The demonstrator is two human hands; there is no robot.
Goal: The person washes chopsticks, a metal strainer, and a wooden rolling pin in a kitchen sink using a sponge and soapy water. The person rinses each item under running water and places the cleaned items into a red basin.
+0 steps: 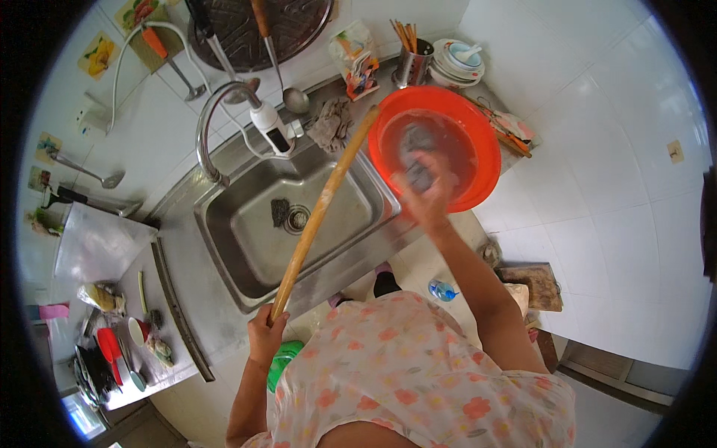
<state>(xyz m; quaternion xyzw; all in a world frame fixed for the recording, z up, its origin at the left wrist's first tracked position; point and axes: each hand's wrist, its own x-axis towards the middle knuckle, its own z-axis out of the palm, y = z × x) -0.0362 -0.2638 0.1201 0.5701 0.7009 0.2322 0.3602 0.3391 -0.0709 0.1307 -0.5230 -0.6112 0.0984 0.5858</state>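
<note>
My left hand (267,336) grips the lower end of a long wooden rolling pin (320,210). The pin slants up across the steel sink (252,241), its far end near the rim of a red plastic basin (486,185). Cloudy water (448,134) fills the basin. Blurred by motion, my right hand (431,196) is at the basin with a wet grey cloth (419,176) between its fingers. Part of the cloth lies in the water. A dark scouring pad (280,213) rests beside the sink drain.
A curved faucet (206,134) rises behind the sink, near a crumpled grey rag (331,124). Beyond the basin stand a chopstick holder (413,63) and stacked bowls (456,67). A red-handled utensil (110,347) lies left; a plastic bottle (442,290) is on the floor.
</note>
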